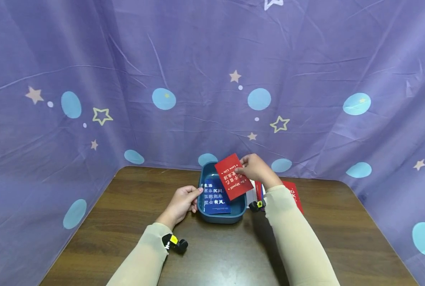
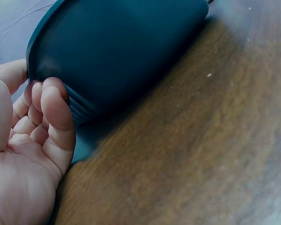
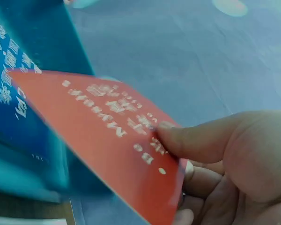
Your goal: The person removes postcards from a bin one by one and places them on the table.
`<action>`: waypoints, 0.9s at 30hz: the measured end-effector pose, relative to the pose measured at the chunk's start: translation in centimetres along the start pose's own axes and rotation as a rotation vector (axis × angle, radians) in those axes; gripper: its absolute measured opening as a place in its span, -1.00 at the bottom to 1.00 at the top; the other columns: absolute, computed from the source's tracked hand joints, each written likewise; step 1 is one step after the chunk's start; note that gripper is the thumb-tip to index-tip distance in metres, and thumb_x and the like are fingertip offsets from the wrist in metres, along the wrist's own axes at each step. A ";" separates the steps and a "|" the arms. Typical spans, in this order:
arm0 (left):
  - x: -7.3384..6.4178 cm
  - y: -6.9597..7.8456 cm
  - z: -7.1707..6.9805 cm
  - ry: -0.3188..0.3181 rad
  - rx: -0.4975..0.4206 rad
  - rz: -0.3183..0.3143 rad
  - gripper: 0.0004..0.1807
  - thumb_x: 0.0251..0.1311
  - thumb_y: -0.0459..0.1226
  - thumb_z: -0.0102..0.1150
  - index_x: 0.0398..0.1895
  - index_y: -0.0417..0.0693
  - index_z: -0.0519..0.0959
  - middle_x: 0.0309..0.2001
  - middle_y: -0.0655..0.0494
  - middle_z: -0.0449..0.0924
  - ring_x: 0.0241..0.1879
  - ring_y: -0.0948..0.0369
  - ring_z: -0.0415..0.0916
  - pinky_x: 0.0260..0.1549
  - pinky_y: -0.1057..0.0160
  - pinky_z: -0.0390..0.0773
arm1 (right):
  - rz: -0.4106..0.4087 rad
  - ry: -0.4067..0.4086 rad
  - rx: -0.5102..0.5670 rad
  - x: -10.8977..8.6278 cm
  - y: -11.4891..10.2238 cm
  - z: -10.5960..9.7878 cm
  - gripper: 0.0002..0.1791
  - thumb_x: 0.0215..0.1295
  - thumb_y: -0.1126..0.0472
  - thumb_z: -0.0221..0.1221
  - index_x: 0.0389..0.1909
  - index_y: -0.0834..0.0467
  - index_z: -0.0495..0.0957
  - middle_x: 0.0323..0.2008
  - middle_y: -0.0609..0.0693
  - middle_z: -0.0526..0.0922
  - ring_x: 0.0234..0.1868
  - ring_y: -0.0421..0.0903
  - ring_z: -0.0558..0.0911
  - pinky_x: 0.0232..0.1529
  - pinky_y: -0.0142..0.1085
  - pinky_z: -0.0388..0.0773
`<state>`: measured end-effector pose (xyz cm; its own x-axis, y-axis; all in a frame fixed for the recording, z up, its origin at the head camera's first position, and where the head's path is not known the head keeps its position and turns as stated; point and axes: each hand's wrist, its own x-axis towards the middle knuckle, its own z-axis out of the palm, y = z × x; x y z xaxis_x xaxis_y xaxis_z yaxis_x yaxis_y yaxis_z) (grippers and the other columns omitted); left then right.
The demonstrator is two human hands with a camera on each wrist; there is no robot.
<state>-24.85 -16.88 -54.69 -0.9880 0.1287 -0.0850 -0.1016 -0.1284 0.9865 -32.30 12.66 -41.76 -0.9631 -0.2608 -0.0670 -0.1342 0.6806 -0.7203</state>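
Observation:
A teal plastic bin (image 1: 221,219) stands on the table with a blue card (image 1: 216,202) with white lettering lying inside it. My left hand (image 1: 181,201) holds the bin's left side, thumb at the rim and fingers curled against the outer wall; the left wrist view shows those fingertips (image 2: 55,101) close up. Over the bin's right part, my right hand (image 1: 254,169) pinches a red card (image 1: 230,182) with white lettering between thumb and fingers. In the right wrist view the red card (image 3: 107,136) is tilted and overlaps the blue card.
Right of the bin, several cards lie on the wooden table (image 1: 327,234), among them another red card (image 1: 294,194), partly hidden by my right sleeve. A purple curtain (image 1: 205,123) with stars and blue ovals hangs behind the table. Each wrist wears a small black camera (image 1: 176,243).

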 end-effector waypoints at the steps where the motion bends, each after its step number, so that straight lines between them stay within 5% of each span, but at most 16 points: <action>1: 0.0 0.0 0.0 0.002 -0.002 -0.001 -0.64 0.64 -0.21 0.34 -0.39 -0.16 0.54 -0.58 0.18 0.47 -0.68 0.30 0.49 -0.70 0.39 0.53 | -0.004 0.003 0.044 -0.3 0.7 -0.3 -0.79 0.54 0.19 0.45 -0.06 0.28 0.74 -0.28 0.04 0.77 -0.30 -0.14 0.73 -0.24 -0.30 0.73; 6: -0.1 0.0 -0.2 0.007 0.001 -0.010 -0.63 0.63 -0.20 0.35 -0.38 -0.17 0.54 -0.57 0.17 0.47 -0.67 0.29 0.49 -0.69 0.39 0.54 | 0.029 0.018 0.216 -1.7 4.6 -1.7 -0.78 0.61 0.18 0.40 0.00 0.27 0.69 -0.29 -0.07 0.80 -0.29 -0.20 0.73 -0.18 -0.31 0.71; 14: 0.0 0.1 0.2 0.006 0.002 -0.006 -0.64 0.63 -0.20 0.36 -0.39 -0.14 0.54 -0.57 0.17 0.48 -0.67 0.30 0.48 -0.69 0.39 0.54 | 0.073 0.085 0.241 -4.0 9.2 -5.2 -0.62 0.61 0.09 0.40 0.15 0.33 0.67 -0.26 -0.08 0.86 -0.27 -0.20 0.70 -0.19 -0.21 0.72; 21: 0.1 0.1 0.2 0.004 0.014 -0.012 -0.65 0.63 -0.20 0.35 -0.40 -0.10 0.56 -0.56 0.18 0.48 -0.67 0.31 0.48 -0.67 0.39 0.55 | 0.180 0.113 0.279 -6.0 12.1 -8.2 -0.45 0.65 0.16 0.33 0.43 0.41 0.49 -0.15 0.04 0.86 -0.28 -0.22 0.76 -0.21 -0.26 0.80; 27: 0.1 0.2 0.1 0.011 0.016 -0.017 -0.65 0.63 -0.20 0.36 -0.37 -0.16 0.57 -0.56 0.17 0.48 -0.67 0.30 0.47 -0.67 0.39 0.54 | 0.295 0.101 0.306 -7.1 15.4 -9.1 -0.47 0.69 0.20 0.27 0.44 0.44 0.43 -0.15 0.09 0.78 -0.27 -0.16 0.79 -0.21 -0.23 0.83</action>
<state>-24.92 -16.80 -54.51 -0.9874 0.1196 -0.1038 -0.1171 -0.1104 0.9870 -29.64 31.23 -46.06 -0.9698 -0.0066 -0.2439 0.2112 0.4779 -0.8527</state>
